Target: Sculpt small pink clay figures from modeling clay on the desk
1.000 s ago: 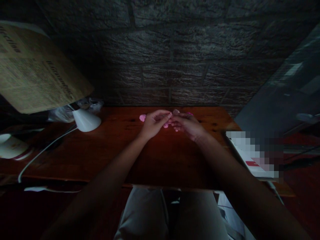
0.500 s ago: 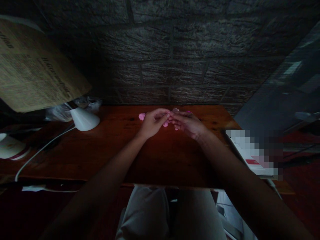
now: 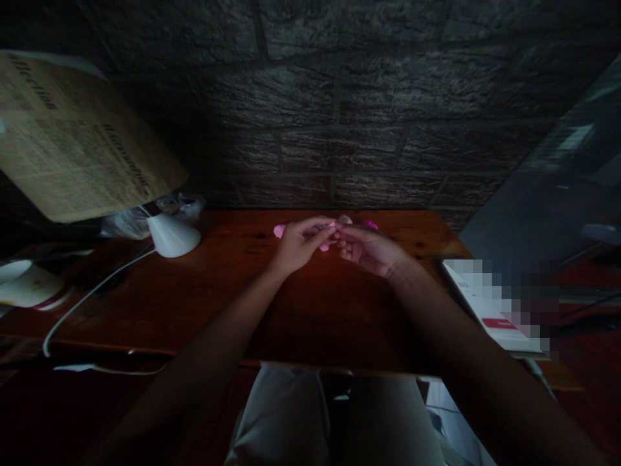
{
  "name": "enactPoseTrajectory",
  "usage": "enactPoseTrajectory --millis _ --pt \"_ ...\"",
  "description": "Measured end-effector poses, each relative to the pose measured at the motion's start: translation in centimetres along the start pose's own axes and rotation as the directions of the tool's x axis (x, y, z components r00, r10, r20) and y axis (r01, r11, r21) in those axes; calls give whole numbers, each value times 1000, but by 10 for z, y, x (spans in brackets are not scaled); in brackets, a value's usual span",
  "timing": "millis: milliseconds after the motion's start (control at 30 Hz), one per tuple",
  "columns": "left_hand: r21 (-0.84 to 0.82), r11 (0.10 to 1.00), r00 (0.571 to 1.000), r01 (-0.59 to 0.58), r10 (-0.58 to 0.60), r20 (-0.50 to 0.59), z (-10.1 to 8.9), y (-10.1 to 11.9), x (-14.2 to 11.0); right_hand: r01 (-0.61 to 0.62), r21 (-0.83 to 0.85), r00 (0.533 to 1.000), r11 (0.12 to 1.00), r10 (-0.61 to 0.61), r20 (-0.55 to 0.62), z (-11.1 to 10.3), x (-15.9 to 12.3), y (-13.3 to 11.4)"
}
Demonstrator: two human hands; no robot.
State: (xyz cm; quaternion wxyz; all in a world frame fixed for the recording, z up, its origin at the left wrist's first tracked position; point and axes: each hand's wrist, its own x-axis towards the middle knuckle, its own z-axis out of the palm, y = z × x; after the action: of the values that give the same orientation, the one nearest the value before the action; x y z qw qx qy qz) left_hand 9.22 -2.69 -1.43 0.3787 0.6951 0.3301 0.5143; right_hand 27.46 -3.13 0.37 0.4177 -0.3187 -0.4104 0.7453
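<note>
My left hand [image 3: 299,247] and my right hand [image 3: 369,250] meet at the fingertips over the far half of the wooden table. Thumb and fingers of both are pinched together around a small pink piece [image 3: 332,224], mostly covered by the fingertips. Another pink lump [image 3: 324,246] shows just under the left fingers. Left of that hand lies a light pink lump [image 3: 279,230]. Behind the fingers sits a pale pink piece [image 3: 345,220], and a bright magenta piece [image 3: 371,224] lies beyond the right hand. The dim light hides what these pieces are made of.
A lamp with a newspaper-print shade [image 3: 92,142] and white base [image 3: 173,236] stands at left, its cable [image 3: 92,285] crossing the table [image 3: 310,310]. A paper cup [image 3: 29,285] is farther left. A white box-like object [image 3: 485,304], partly blurred, lies at right. A brick wall [image 3: 369,97] rises behind.
The view has shifted slightly, so everything sits a little lower and to the right. My hands stay pinched together; the right fingers have changed position slightly, showing more of the magenta piece.
</note>
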Motion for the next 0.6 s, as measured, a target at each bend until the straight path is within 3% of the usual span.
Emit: enactPoseTrajectory --millis 233,600 --pt "145 985 992 -95 106 -72 1 1 -2 -55 29 998 998 55 17 6 -2 -1" --pt "243 953 981 -182 194 -25 2 3 -3 -7 40 1000 999 6 20 5 -3 -1"
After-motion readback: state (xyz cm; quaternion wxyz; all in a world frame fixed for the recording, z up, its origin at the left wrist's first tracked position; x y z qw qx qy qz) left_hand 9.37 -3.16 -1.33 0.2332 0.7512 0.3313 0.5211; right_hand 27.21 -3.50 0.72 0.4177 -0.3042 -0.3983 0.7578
